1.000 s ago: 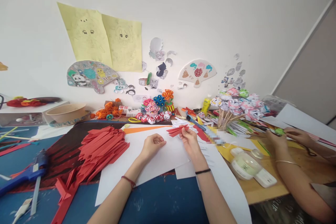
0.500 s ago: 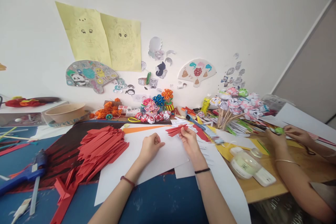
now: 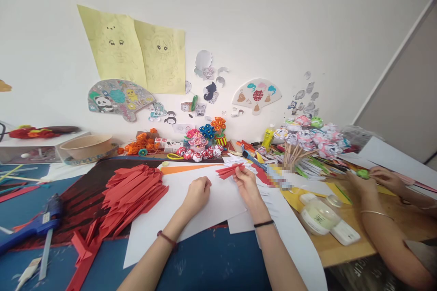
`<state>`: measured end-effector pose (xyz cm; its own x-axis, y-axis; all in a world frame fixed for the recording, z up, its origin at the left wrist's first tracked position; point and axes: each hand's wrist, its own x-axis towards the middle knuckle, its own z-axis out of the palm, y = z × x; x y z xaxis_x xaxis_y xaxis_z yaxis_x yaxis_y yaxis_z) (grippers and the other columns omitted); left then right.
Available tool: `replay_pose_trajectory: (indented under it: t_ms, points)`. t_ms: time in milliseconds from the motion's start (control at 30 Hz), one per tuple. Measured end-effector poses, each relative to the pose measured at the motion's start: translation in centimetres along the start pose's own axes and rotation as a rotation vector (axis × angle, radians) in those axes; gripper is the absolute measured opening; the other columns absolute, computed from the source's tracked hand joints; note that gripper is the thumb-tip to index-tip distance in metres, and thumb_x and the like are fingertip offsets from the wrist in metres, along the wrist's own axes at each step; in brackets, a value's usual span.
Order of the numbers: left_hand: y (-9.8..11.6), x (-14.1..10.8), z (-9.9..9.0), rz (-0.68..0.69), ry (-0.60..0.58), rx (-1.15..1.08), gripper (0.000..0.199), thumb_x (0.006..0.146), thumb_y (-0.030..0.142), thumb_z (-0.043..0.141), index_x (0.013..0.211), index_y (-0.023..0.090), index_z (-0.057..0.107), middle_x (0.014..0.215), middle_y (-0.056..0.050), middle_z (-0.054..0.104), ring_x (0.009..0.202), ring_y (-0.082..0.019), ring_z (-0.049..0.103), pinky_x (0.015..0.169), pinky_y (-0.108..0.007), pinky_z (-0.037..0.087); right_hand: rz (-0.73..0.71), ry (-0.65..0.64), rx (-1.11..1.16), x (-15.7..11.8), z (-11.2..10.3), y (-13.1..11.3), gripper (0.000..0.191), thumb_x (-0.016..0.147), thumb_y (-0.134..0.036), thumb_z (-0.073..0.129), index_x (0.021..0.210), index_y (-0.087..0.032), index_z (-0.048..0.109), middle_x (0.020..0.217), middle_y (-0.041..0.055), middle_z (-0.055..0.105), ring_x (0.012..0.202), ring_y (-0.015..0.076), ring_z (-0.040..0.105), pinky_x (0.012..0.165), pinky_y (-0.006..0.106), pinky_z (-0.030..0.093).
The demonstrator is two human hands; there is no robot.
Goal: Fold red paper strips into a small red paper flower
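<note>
My right hand [image 3: 246,183] pinches a small fan of folded red paper strips [image 3: 226,171] between thumb and fingers, held above the white paper. To its left, my left hand [image 3: 198,194] is closed with the fingers curled in over the white paper sheet [image 3: 153,232]. Whatever lies inside those fingers, if anything, is hidden. Beyond my left forearm, a large heap of folded red paper strips [image 3: 131,198] covers the left part of the sheet. A longer red folded piece [image 3: 82,263] lies below the heap.
At left lies a blue glue gun [image 3: 44,225] with a glue stick. Paper flowers [image 3: 303,138] on sticks stand at the back right. A jar [image 3: 319,216] sits near a co-worker's hands [image 3: 365,184], which hold something green. A bowl [image 3: 85,146] stands back left.
My left hand's thumb, which stuck out before, is now tucked out of sight as the hand turned. My right hand keeps the red strips at nearly the same spot. The view shifted slightly.
</note>
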<state>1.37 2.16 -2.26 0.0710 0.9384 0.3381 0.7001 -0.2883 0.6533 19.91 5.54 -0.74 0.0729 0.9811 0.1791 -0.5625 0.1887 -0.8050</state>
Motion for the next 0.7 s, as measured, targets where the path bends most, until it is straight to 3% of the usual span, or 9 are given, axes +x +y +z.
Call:
replay_pose_trajectory:
  t_ms: [167, 300, 500, 700]
  points:
    - [-0.12, 0.06, -0.13, 0.010, 0.017, -0.042, 0.030, 0.071, -0.001, 0.049, 0.086, 0.020, 0.063, 0.075, -0.001, 0.065, 0.069, -0.016, 0.059, 0.068, -0.025, 0.037, 0.039, -0.036, 0.032, 0.03, -0.15, 0.04, 0.028, 0.056, -0.030, 0.088, 0.060, -0.016, 0.064, 0.063, -0.0024, 0.057, 0.058, 0.0087, 0.047, 0.058, 0.025, 0.040]
    - [0.03, 0.15, -0.19, -0.009, 0.095, -0.076, 0.029, 0.074, 0.004, 0.055, 0.096, 0.022, 0.061, 0.081, -0.001, 0.065, 0.070, -0.015, 0.060, 0.072, -0.026, 0.039, 0.033, -0.055, 0.008, 0.01, -0.17, 0.02, 0.028, 0.058, -0.031, 0.087, 0.060, -0.016, 0.063, 0.062, -0.0027, 0.056, 0.057, 0.0088, 0.045, 0.057, 0.026, 0.038]
    - [0.63, 0.06, -0.28, -0.021, 0.140, -0.087, 0.009, 0.075, 0.012, 0.062, 0.077, 0.019, 0.059, 0.080, -0.002, 0.063, 0.072, -0.017, 0.057, 0.068, -0.025, 0.037, 0.044, -0.038, 0.016, -0.03, -0.12, -0.01, 0.028, 0.057, -0.030, 0.087, 0.061, -0.016, 0.063, 0.065, -0.0025, 0.056, 0.058, 0.0088, 0.045, 0.057, 0.025, 0.038]
    - [0.74, -0.07, -0.38, -0.029, 0.132, -0.064, 0.011, 0.073, 0.011, 0.061, 0.071, 0.019, 0.054, 0.073, 0.000, 0.058, 0.066, -0.015, 0.052, 0.065, -0.025, 0.033, 0.036, -0.047, -0.002, -0.09, -0.03, -0.15, 0.028, 0.058, -0.031, 0.087, 0.060, -0.017, 0.063, 0.062, -0.0027, 0.054, 0.057, 0.0095, 0.044, 0.056, 0.026, 0.038]
